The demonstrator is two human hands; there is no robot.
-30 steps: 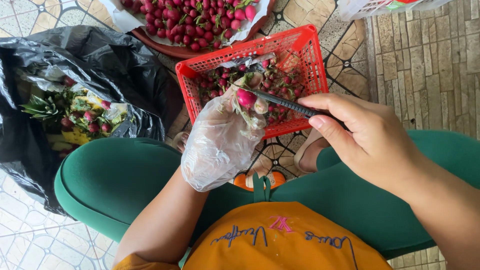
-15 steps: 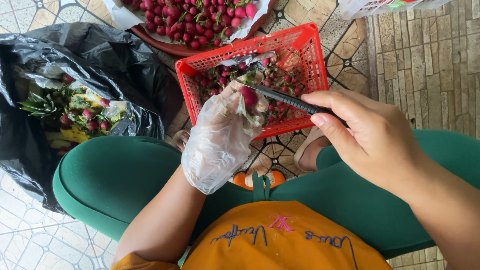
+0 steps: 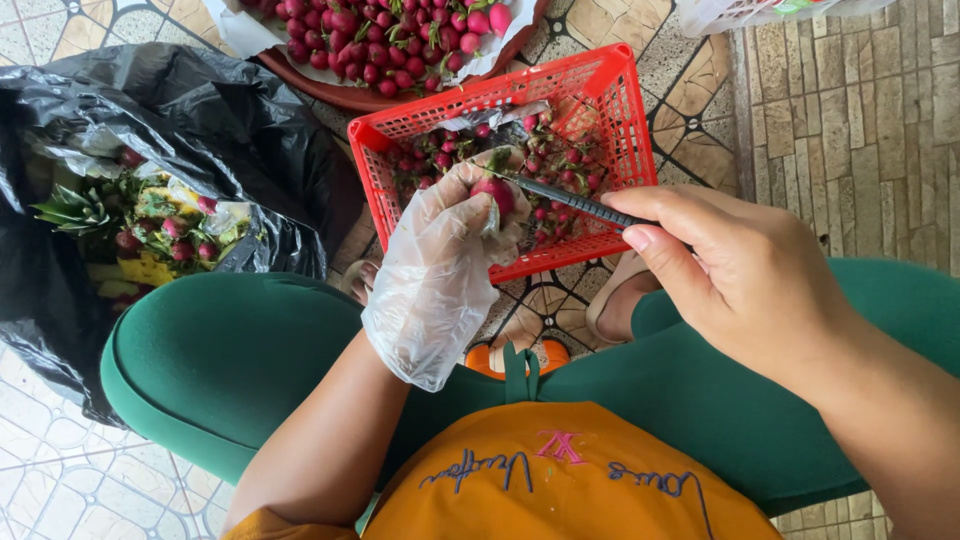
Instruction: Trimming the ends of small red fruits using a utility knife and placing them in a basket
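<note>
Gloved left hand [image 3: 440, 270] holds a small pink-red fruit [image 3: 497, 193] over the red basket [image 3: 600, 85]; right hand [image 3: 740, 275] works a thin dark tool [image 3: 580, 205] against it.

L hand, in clear plastic glove, fingers closed round the fruit, held just above basket's near-left part. R hand bare, thumb + fingers pinched narrow on the tool's handle, tip touching the fruit's top. Basket sits on tiled floor [image 3: 850, 130] betw. the knees, w/ more small red fruits inside. Beyond its far edge: brown tray [image 3: 330, 90] lined w/ white paper, heaped w/ same fruits. Left of basket, touching the left knee: open black bag [image 3: 220, 120] w/ green-yellow trimmings and a few fruits. White basket [image 3: 720, 15] at floor's far-right corner, mostly out of view.
</note>
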